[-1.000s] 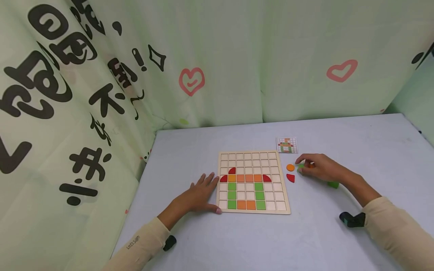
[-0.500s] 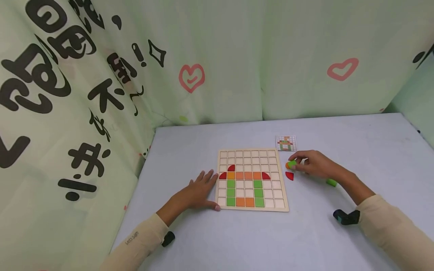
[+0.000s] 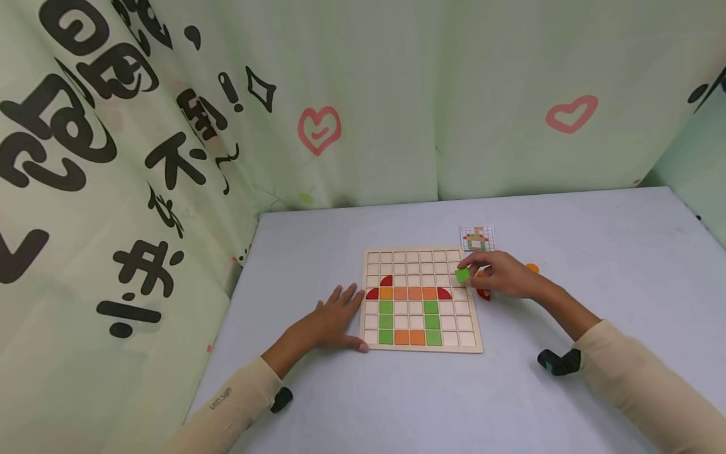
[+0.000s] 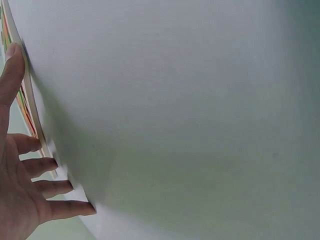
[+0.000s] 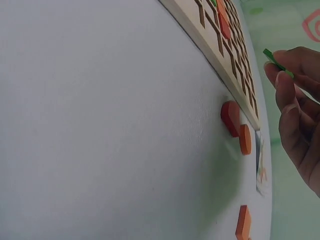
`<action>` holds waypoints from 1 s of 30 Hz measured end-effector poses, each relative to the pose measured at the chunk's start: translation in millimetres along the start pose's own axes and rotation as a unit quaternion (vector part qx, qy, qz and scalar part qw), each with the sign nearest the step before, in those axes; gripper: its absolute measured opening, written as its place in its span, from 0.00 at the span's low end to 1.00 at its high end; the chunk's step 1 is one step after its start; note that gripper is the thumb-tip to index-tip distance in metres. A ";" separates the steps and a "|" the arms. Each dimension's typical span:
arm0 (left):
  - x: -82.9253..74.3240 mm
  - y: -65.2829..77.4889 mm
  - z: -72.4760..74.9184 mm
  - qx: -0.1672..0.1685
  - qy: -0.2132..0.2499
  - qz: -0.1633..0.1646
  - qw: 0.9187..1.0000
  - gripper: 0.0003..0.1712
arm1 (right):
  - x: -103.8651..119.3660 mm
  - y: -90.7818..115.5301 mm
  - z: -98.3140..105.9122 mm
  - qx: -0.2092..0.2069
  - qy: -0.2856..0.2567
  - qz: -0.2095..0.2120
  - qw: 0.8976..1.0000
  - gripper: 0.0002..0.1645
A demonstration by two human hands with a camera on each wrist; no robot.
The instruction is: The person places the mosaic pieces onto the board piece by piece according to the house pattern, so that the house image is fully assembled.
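Note:
A wooden grid board (image 3: 457, 343) lies on the table, with green, orange and red tiles set in some of its cells. My right hand (image 3: 501, 275) pinches a green square tile (image 3: 462, 275) between thumb and fingers, over the board's right edge. In the right wrist view this green tile (image 5: 278, 63) appears nearly edge-on, raised above the table. My left hand (image 3: 334, 320) rests flat with fingers spread at the board's left side. The left wrist view has the left thumb and fingertips along the board edge (image 4: 33, 107).
Right of the board lie a red quarter-round tile (image 5: 230, 118) and an orange round tile (image 5: 245, 139), partly covered by my right hand in the head view. Another orange tile (image 3: 532, 268) sits farther right. A printed pattern card (image 3: 477, 238) lies beyond the board's far right corner.
My right hand has carried the green tile leftward from among the loose tiles, past the orange round one, to the board's right edge. My left hand has stayed in place.

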State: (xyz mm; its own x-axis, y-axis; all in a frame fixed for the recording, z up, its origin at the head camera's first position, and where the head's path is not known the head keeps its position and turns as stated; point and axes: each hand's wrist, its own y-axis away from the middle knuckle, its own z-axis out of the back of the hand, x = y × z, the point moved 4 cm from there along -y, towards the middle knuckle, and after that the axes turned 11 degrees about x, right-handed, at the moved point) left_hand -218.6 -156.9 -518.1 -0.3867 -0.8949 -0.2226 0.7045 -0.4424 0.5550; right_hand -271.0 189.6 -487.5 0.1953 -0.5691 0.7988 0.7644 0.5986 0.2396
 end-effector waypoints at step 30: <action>-0.9 -2.1 -2.2 -0.002 0.005 0.007 1.000 0.68 | 34.8 -57.9 -41.6 0.016 0.030 0.036 0.999 0.16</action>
State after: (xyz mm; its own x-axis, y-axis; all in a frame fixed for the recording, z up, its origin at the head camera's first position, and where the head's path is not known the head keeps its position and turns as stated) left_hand -218.4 -155.4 -520.8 -0.3718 -0.9012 -0.2227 0.7119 -0.4307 0.5547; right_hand -282.9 111.7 -496.6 0.2851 -0.5563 0.7805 0.7275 0.6558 0.2018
